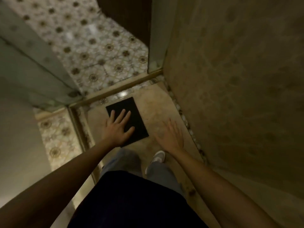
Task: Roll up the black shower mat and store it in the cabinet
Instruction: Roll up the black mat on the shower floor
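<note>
The black shower mat (131, 116) lies flat and unrolled on the beige shower floor, just inside the threshold strip. My left hand (117, 127) hangs above its near left corner with fingers spread, holding nothing; I cannot tell whether it touches the mat. To the right of the mat my right hand (171, 135) is held open over bare floor, blurred, with nothing in it. No cabinet is in view.
A metal threshold strip (118, 91) separates the shower floor from the patterned tile floor (98, 51) beyond. A glass panel (29, 66) stands at left, a tiled wall (238, 79) at right. My shoe (158, 156) and legs are below the mat.
</note>
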